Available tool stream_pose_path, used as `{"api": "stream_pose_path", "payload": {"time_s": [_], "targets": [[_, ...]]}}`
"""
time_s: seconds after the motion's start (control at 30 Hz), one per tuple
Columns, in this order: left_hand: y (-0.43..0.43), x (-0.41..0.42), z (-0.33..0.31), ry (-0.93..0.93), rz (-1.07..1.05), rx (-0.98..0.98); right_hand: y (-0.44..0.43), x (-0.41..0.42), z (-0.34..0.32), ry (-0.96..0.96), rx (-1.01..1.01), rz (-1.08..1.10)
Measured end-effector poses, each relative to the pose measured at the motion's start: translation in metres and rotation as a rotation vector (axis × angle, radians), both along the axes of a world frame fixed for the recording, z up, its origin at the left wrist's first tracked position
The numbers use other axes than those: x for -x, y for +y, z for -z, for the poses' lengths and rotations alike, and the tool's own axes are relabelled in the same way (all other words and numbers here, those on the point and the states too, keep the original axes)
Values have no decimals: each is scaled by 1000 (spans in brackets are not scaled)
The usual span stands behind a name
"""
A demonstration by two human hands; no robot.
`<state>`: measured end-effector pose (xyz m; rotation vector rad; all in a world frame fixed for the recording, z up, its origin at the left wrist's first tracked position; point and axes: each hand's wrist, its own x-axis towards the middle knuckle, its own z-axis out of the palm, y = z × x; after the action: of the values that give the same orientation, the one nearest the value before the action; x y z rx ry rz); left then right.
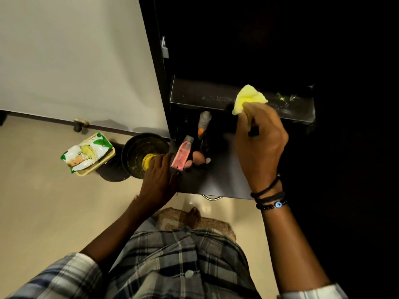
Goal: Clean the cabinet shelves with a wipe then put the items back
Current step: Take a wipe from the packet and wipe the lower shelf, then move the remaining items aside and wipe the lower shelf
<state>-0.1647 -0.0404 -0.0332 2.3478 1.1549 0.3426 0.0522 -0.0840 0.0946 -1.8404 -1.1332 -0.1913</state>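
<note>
Gripping the yellow wipe (250, 99) between pinched fingers, your right hand (261, 143) presses it against the front edge of the upper cabinet shelf (194, 94), right of that edge's middle. Your left hand (159, 180) is closed around a yellow-capped item (148, 161) at the left edge of the lower shelf (220, 173), just beside a dark round bin (138, 149) on the floor. A pink tube (182, 155) lies near the lower shelf's left edge, touching your left fingers. Behind it stands a white bottle (204, 120) with an orange neck; small round objects (197, 158) rest beside the tube. A wipes packet (86, 153) sits on the floor, left of the bin.
</note>
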Motion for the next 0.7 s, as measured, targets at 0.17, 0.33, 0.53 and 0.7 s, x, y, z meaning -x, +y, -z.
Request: {"api": "stream_pose_path", "payload": {"time_s": [0.17, 0.33, 0.53, 0.7], "targets": [[-1, 8, 3, 51, 2, 29, 46, -16, 17, 24, 136, -26], [-4, 13, 11, 67, 14, 93, 38, -5, 34, 75, 130, -13], [-4, 6, 20, 46, 35, 128, -18, 24, 85, 101, 296, -91], [2, -9, 31, 100, 42, 201, -28, 23, 144, 251, 733, -205]]}}
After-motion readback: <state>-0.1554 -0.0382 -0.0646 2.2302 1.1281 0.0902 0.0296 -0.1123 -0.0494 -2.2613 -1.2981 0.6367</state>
